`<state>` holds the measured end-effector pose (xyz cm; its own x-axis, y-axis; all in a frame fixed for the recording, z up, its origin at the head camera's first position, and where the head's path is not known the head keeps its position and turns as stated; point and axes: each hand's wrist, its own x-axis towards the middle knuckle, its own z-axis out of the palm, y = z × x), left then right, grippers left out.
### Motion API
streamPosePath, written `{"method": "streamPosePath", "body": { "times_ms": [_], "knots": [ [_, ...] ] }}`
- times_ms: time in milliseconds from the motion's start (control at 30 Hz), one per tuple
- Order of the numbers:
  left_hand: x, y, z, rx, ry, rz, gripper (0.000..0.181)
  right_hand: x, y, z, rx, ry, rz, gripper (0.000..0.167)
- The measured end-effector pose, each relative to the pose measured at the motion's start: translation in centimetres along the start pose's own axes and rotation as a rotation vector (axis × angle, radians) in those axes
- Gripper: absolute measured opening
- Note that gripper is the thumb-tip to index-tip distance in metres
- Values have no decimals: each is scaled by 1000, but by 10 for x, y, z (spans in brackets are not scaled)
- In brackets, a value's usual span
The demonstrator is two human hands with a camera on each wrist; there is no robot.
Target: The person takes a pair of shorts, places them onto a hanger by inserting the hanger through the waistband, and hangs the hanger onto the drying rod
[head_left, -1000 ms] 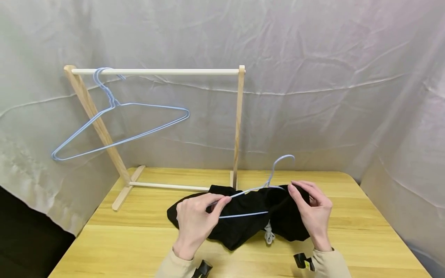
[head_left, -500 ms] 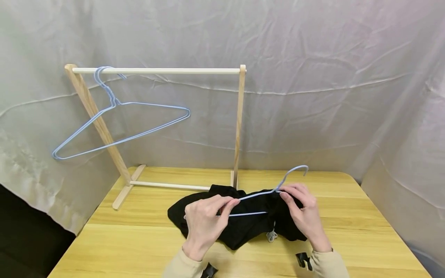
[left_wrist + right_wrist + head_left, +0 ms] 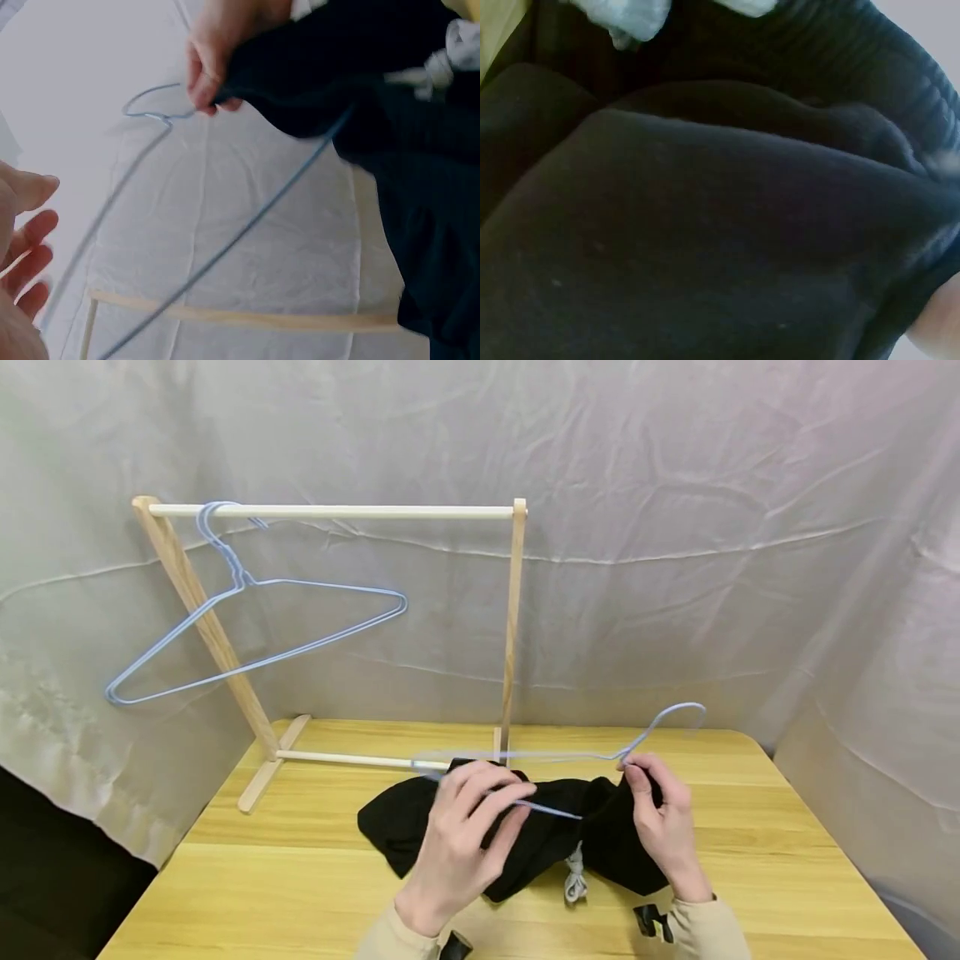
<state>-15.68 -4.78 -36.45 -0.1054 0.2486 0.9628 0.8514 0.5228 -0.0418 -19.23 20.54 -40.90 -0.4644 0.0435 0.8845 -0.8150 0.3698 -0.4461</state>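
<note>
My right hand (image 3: 666,818) pinches the edge of a black garment (image 3: 618,847) together with a light blue wire hanger (image 3: 551,811) just below its hook. A knotted grey drawstring (image 3: 575,883) hangs from the garment. One end of the hanger runs into the cloth, where it is hidden; the other end sticks out to the left, blurred. My left hand (image 3: 465,843) is beside that free end. In the left wrist view, the left fingers (image 3: 30,266) are spread apart, with nothing gripped. Dark cloth (image 3: 705,225) fills most of the right wrist view.
A wooden rack (image 3: 516,627) with a white top rail (image 3: 390,512) stands at the back left of the table (image 3: 780,860). Light blue hangers (image 3: 322,647) hang from its left part. Grey curtains (image 3: 675,527) enclose the table's back and sides.
My left hand has let go of the hanger's upper arm, and its fingers have loosened. My right hand has shifted from farther along the cloth to the hanger's neck. The hook has moved right.
</note>
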Motion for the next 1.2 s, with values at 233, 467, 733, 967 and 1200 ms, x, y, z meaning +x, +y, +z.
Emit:
{"method": "streamPosePath", "body": {
  "times_ms": [233, 467, 733, 967, 1200],
  "knots": [
    [-10, 9, 0, -290, -594, -139, 19, 3, -6, -4, -9, 168, 101, 8],
    [-29, 26, 13, -214, -1376, -435, 47, 3, -9, -5, 24, 282, 130, 13],
    [-38, 30, 18, -111, -1389, -556, 51, 5, -8, -4, 22, 334, 130, 17],
    [-42, 27, 18, -31, -1349, -614, 56, 6, -8, -4, 19, 381, 139, 13],
    [-45, 23, 19, 25, -1361, -784, 71, 4, -6, -6, 26, 423, 151, 15]
  ]
}}
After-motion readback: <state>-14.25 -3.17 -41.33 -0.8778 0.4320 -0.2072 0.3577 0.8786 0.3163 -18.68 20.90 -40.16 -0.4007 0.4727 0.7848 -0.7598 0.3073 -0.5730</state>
